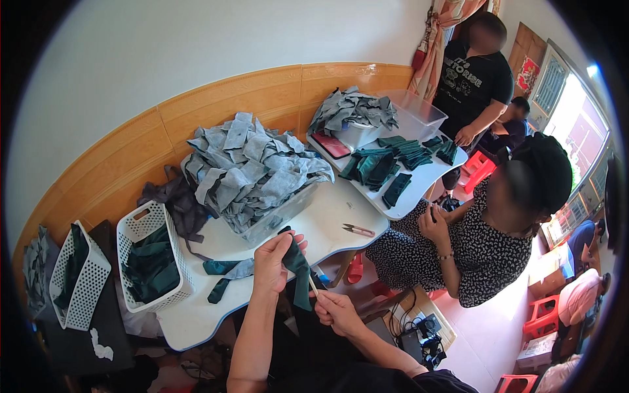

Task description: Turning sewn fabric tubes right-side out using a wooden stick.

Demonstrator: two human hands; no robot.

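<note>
My left hand (pixel 274 257) is raised over the table's near edge, its thumb and fingers closed on a dark green fabric strip (pixel 299 272) that hangs down. Lower and to the right, my right hand (pixel 337 314) grips a thin pale stick (pixel 313 285); its upper part lies against the strip's edge, and I cannot tell whether it goes inside. Left of my hands, a few loose green and grey strips (pixel 241 268) lie on the white table (pixel 327 219). Thread snips (pixel 358 229) with slim blades rest to the right, near the edge.
A clear bin (pixel 278 213) heaped with grey-backed strips stands behind my hands. White baskets (pixel 177 245) hold green fabric at left. On a second table lie green strip bundles (pixel 377 167) and a red flat object (pixel 331 145). A person in a patterned dress (pixel 485 239) sits close at right.
</note>
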